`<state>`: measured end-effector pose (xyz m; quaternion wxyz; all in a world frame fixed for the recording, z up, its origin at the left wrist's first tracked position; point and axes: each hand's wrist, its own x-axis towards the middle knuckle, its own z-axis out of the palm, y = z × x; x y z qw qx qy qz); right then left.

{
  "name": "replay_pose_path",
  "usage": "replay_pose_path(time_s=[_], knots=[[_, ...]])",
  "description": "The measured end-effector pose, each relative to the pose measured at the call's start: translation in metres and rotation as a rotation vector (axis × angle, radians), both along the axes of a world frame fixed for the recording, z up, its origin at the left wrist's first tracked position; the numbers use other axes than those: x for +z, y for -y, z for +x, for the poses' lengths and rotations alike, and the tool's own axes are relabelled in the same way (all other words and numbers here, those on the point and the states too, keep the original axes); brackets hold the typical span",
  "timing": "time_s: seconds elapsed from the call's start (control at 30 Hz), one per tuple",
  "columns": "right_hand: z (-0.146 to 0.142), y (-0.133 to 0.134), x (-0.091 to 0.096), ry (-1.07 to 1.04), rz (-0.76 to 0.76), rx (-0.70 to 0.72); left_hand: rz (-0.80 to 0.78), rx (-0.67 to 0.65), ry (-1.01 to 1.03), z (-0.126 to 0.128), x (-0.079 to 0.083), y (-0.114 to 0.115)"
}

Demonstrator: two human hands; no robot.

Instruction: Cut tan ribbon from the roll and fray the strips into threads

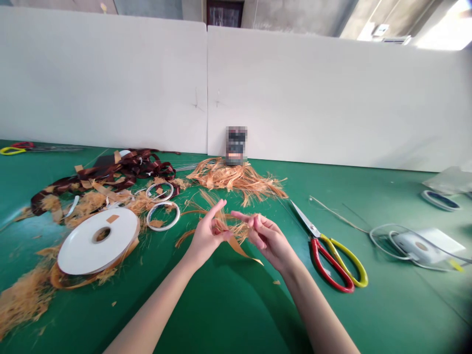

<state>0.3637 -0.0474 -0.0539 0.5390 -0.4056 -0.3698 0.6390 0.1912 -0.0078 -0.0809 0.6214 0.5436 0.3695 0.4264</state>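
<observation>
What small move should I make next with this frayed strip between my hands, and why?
Probably pinch the frayed tan strip more firmly between your left hand and right hand, because your fingers seem to hold it only lightly and its lower end hangs loose.

Frayed tan strip (pixel 236 232), shredded strands fanning upward, flat end drooping rightward, between left hand (pixel 208 235) and right hand (pixel 267 241)

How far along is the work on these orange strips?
Done: a frayed heap of orange fibres lies on the green mat. In hand: the left hand and right hand hold a fraying orange strip. Remaining, apparently: a wound white tape roll and tangled brown ribbon.
</observation>
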Motion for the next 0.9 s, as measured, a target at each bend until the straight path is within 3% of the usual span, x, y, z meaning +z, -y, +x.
replay_pose_path(time_s=[0.17,0.3,0.5,0.63,0.73,0.8,0.9], knots=[[-0.002,-0.004,-0.011,0.438,0.003,0.034,0.013,0.025,0.026,0.0,0.003,0.0],[0.001,-0.005,-0.017,0.568,0.027,0.058,0.003,0.02,0.025,0.001,0.005,0.0],[0.002,-0.003,-0.008,0.338,0.084,-0.087,-0.006,0.045,0.011,0.001,0.003,0.0],[-0.001,-0.002,-0.004,0.019,0.153,-0.036,-0.01,0.034,-0.021,0.002,0.001,0.0],[0.0,-0.002,0.001,-0.138,0.066,0.013,0.013,0.025,-0.038,0.001,0.0,0.0],[0.002,-0.001,0.004,-0.129,0.011,0.016,0.035,0.03,-0.054,0.0,0.0,-0.001],[0.001,-0.001,0.003,0.069,-0.007,0.017,0.041,0.041,-0.068,-0.001,0.001,-0.001]])
